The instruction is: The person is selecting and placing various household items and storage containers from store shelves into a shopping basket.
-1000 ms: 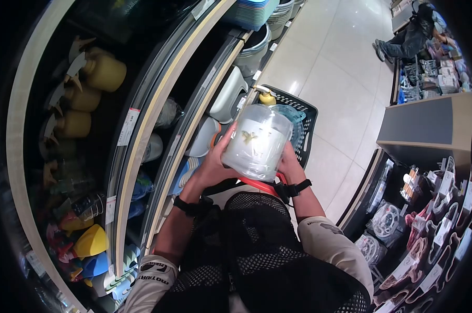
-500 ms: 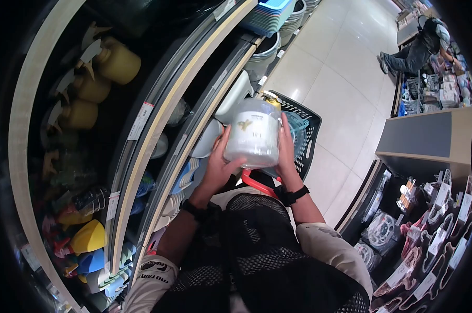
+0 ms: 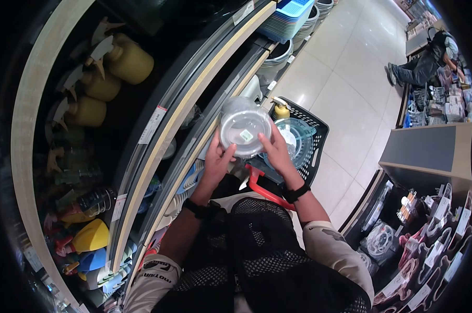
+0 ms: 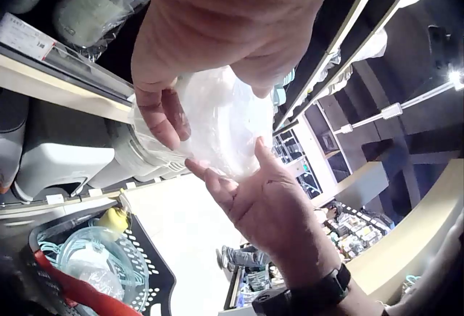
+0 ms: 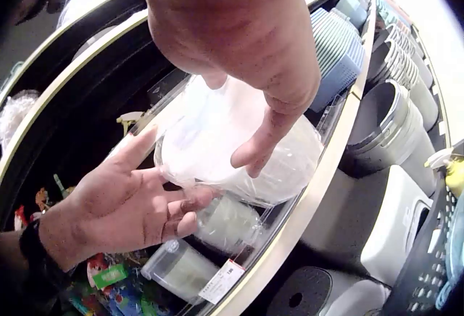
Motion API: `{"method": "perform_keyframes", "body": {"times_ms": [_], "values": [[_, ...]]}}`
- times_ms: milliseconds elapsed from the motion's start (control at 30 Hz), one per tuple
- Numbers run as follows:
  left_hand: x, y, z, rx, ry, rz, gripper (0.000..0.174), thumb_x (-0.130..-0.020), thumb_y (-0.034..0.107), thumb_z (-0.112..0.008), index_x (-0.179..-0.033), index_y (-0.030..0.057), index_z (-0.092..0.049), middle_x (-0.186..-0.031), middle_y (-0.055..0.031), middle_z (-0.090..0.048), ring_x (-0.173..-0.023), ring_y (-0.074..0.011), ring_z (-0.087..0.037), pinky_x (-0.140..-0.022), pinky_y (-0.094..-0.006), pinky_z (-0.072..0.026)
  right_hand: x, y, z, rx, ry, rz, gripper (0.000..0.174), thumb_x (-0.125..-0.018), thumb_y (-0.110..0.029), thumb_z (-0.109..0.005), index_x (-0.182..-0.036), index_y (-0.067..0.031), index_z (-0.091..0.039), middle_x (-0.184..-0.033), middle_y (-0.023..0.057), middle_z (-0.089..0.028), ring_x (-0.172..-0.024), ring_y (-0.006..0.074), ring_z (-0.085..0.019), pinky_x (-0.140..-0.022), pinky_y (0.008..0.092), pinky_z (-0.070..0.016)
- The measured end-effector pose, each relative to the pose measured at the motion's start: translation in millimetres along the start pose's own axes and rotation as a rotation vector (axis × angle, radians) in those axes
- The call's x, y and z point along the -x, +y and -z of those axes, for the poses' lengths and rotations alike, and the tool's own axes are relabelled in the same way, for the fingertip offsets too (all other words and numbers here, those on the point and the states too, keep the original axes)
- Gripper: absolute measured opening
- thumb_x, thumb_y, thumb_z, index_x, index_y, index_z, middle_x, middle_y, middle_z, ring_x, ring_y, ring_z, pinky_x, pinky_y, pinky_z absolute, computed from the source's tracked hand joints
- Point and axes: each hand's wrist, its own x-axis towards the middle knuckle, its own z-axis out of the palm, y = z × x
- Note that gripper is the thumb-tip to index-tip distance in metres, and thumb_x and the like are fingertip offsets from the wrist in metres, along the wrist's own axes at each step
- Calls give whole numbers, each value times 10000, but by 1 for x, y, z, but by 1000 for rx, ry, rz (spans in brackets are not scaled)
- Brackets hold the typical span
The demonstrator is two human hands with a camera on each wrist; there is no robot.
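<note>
Both hands, the left hand (image 3: 216, 157) and right hand (image 3: 275, 151), grip a clear plastic container (image 3: 245, 133) with fingers curled round its rim, holding it against the shelf (image 3: 249, 79) edge above the black basket (image 3: 319, 136), seemingly not yet set down.

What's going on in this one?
A person stands at a store shelf holding a clear plastic container, its base toward the head camera. The left hand grips one side; the right hand steadies the other with fairly straight fingers. A black basket with a yellow spray bottle is just beyond.
</note>
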Motion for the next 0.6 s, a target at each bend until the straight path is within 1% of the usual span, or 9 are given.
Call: {"method": "perform_keyframes", "body": {"times_ms": [33, 67, 100, 133, 167, 233, 400, 500, 600], "values": [[-3, 4, 5, -11, -8, -18, 731, -1001, 103, -627, -1594, -5, -212, -1296, -117, -621, -981, -105, -650, -736, -240, -556, -12, 3, -1, -63, -4, 15, 622, -1023, -203, -606, -1560, -39, -340, -1297, 92, -612, -1010, 145, -678, -659, 228, -583], [-6, 8, 10, -22, -15, -36, 768, -1003, 94, -620, -1611, 2, -159, -1358, -130, -591, -970, -97, -650, -716, -232, -556, -23, 5, -1, -63, -9, 14, 622, -1023, -203, -606, -1560, -39, -340, -1297, 92, -612, -1010, 145, -678, -659, 228, -583], [-11, 11, 15, -18, -45, -62, 808, -993, 76, -630, -1619, 8, -123, -1519, -157, -448, -1034, -121, -639, -765, -250, -558, -35, 1, -4, -105, -35, -44, 608, -1034, -220, -592, -1562, -57, -338, -1307, 95, -604, -1021, 151, -678, -698, 256, -604], [-12, 11, 18, -18, -39, -64, 808, -993, 76, -630, -1619, 8, -123, -1519, -157, -448, -1034, -121, -639, -765, -250, -558, -44, -8, -10, -146, -61, -103, 594, -1046, -237, -578, -1563, -74, -336, -1318, 98, -596, -1032, 158, -678, -736, 285, -625], [-13, 12, 21, -48, -39, -84, 817, -989, 69, -634, -1618, 4, -117, -1565, -165, -378, -1077, -130, -624, -792, -259, -555, -51, -17, -19, -196, -43, -96, 548, -1051, -241, -570, -1539, -87, -374, -1253, 78, -622, -964, 129, -689, -689, 271, -621], [-14, 18, 19, -135, -6, -131, 834, -977, 69, -652, -1622, 21, -126, -1617, -184, -284, -1173, -155, -580, -857, -276, -539, -68, -24, -29, -213, -44, -101, 537, -1050, -243, -573, -1531, -93, -386, -1256, 76, -622, -953, 124, -690, -674, 263, -615], [4, 5, 29, -199, -4, -55, 884, -943, 63, -701, -1628, 65, -143, -1587, -195, -327, -1105, -160, -618, -857, -269, -532, -116, -23, -53, -183, -2, -101, 476, -1041, -260, -592, -1468, -87, -467, -1159, 69, -663, -863, 121, -700, -627, 246, -599], [17, -24, 36, -218, -55, 19, 913, -918, 52, -726, -1627, 77, -152, -1565, -198, -357, -1065, -147, -635, -844, -274, -534, -147, -23, -73, -193, 25, -123, 443, -1026, -243, -613, -1424, -76, -513, -1110, 76, -676, -838, 136, -705, -612, 279, -631], [27, -25, 30, -325, -130, 24, 917, -916, 22, -720, -1630, 109, -152, -1522, -228, -391, -1022, -156, -660, -838, -291, -561, -184, -17, -95, -192, 29, -108, 390, -1015, -201, -617, -1372, -58, -552, -1085, 89, -679, -782, 172, -716, -575, 298, -652]]}}
